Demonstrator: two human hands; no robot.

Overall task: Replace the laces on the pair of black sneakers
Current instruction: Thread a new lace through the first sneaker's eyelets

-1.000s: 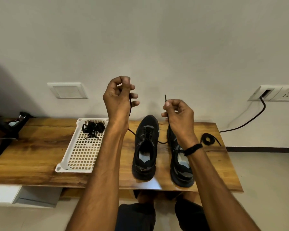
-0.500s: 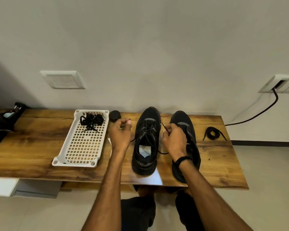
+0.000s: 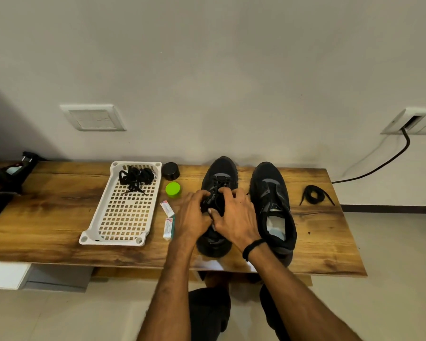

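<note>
Hands dropped from the raised, lace-pulling pose of a second ago and, since half a second back, closed in from the flanks of the left sneaker (image 3: 220, 172) to meet over its lacing; the left arm shifted too, uncovering a green lid (image 3: 173, 189) and two packets (image 3: 167, 219). Print on the packets is red and teal but too small to read, and any marks on the sneakers are unreadable too. Left hand (image 3: 191, 216) has its fingers curled into the laced part, and right hand (image 3: 234, 217) lies with bent, spread fingers across the tongue, thumb against the left hand. Whether either one pinches the lace (image 3: 219, 182) cannot be told, as the fingers hide it. That lace shows only in the far eyelets, just beyond the fingertips. Left sneaker stands toe-far at mid table (image 3: 47, 217), its middle under both hands. Right sneaker (image 3: 271, 200) is just right of it, apart from the hands, with no lace visible in it. A coiled spare lace (image 3: 314, 195) lies further right. White tray (image 3: 113, 240) at left holds a lace bundle (image 3: 135, 177) at its far end. Black cap (image 3: 170, 171) sits beside the tray's far corner. Black band (image 3: 252, 247) on the right wrist. Wall plate (image 3: 94, 117) on the far left wall, socket (image 3: 413, 121) with a black cable (image 3: 379, 168) far right.
</note>
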